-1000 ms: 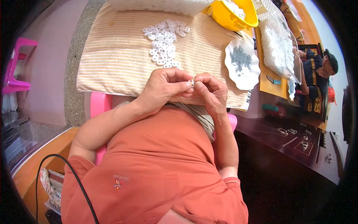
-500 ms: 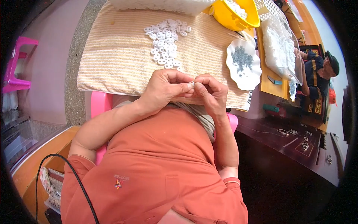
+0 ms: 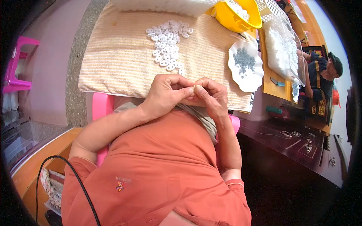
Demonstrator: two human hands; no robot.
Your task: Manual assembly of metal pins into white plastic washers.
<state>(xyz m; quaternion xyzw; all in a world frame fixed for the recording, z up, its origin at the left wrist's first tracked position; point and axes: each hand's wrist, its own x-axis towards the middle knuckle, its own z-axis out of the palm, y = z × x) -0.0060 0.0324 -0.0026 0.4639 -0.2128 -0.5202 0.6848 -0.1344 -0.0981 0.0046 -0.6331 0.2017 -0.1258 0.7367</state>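
Observation:
My left hand (image 3: 166, 93) and my right hand (image 3: 213, 97) meet just past the near edge of the towel-covered table, thumbs and forefingers pinched tip to tip. Between them is a small white piece, now almost wholly covered by the fingertips. Beyond my hands, a loose pile of white oval plastic pieces with two holes (image 3: 166, 48) lies on the striped towel (image 3: 117, 56). To the right of it, a white scalloped dish (image 3: 252, 82) holds many small dark grey parts (image 3: 245, 60).
A yellow basin (image 3: 232, 23) with white pieces stands at the far right. Beside it is a clear bin (image 3: 283, 49) full of white parts. Another clear container (image 3: 166, 5) lines the far edge. A person (image 3: 320, 71) sits at the right. A pink stool (image 3: 20, 67) stands left.
My fingertips have closed more tightly together, and the white piece that showed between them is now mostly covered. Both hands have dipped slightly toward me.

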